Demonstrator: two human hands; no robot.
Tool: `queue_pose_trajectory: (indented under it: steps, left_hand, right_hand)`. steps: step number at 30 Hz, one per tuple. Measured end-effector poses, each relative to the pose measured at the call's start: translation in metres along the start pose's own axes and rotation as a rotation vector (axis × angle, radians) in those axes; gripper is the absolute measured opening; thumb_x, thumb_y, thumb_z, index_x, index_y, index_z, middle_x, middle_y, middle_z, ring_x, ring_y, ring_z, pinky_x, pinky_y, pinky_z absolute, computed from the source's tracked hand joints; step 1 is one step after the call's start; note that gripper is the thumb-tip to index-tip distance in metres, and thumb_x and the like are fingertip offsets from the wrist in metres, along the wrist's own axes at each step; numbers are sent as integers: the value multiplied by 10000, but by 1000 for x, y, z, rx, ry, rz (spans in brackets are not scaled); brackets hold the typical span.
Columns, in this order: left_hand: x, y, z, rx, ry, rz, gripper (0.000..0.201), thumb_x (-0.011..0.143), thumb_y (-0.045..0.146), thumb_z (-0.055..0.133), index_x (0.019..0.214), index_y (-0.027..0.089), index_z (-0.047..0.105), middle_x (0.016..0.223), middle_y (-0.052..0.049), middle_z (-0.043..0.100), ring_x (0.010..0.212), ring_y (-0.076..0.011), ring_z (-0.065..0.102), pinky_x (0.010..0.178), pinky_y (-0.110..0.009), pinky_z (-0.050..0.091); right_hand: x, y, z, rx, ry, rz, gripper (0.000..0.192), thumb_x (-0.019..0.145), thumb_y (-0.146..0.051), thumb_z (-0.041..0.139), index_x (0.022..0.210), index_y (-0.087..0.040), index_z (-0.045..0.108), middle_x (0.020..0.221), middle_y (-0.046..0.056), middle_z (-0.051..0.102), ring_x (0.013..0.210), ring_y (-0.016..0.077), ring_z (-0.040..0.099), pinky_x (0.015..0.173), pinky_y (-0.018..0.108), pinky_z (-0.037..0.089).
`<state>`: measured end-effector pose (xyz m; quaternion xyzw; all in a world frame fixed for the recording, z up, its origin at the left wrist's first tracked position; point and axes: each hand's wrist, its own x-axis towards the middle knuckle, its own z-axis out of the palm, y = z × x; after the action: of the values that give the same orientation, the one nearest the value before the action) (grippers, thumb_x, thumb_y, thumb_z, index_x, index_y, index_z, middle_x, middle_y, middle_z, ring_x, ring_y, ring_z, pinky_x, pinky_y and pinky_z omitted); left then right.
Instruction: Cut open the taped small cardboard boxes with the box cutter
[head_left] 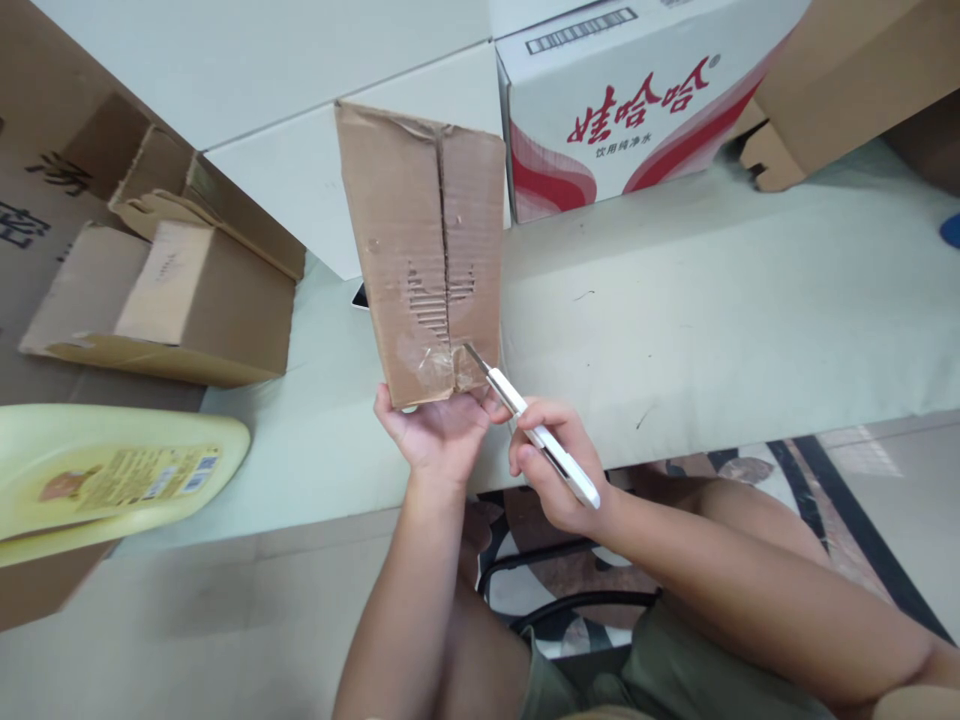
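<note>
My left hand (442,430) is wrapped under the near end of a brown cardboard box (405,220) and holds it tilted up. The box has a seam down its middle, a patch of torn paper baring the corrugation, and clear tape at its near end. In my right hand (559,460) is a white utility knife (551,445) with its blade out. The blade tip lies at the seam beside the tape; whether it cuts in, I cannot tell.
A white box with red lettering (622,130) stands behind. Opened cardboard boxes (232,310) are at left, with a yellow bottle (112,480) in front of them. Another cardboard piece (840,90) is at the back right. A dark-edged object (361,296) shows partly behind the held box.
</note>
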<state>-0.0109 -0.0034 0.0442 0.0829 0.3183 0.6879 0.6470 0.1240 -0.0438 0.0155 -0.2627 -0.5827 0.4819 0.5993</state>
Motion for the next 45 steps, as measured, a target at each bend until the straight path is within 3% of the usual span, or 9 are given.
queue_pose_trajectory:
  steps: [11, 26, 37, 45]
  left_hand:
    - [0, 1, 0, -2, 2, -7, 560, 757, 722, 695, 1088, 273, 749, 1026, -76, 775, 889, -263, 707, 830, -433, 583]
    - [0, 1, 1, -20, 30, -9, 576, 778, 721, 668, 1121, 264, 743, 1040, -88, 775, 909, -274, 703, 873, -464, 580]
    - [1, 1, -1, -5, 24, -9, 578, 766, 710, 690, 1146, 277, 736, 1088, -85, 770, 945, -283, 709, 897, -465, 572]
    - [0, 1, 1, -16, 33, -20, 516, 784, 702, 673, 1060, 271, 742, 1035, -79, 774, 887, -271, 706, 859, -458, 577]
  right_hand:
    - [-1, -1, -1, -10, -23, 14, 226, 1028, -215, 533, 1232, -311, 514, 1118, 51, 690, 648, 126, 587, 661, 324, 555]
    - [-3, 0, 0, -39, 1, 24, 189, 1045, -291, 519, 1232, -314, 513, 1135, 61, 708, 689, 146, 624, 643, 325, 551]
    - [-2, -2, 1, -21, 14, 8, 237, 1025, -211, 528, 1235, -319, 506, 1162, 71, 701, 750, 161, 657, 696, 350, 573]
    - [-1, -4, 1, -33, 8, -15, 251, 1025, -186, 515, 1240, -315, 498, 1158, 65, 704, 723, 148, 637, 675, 325, 554]
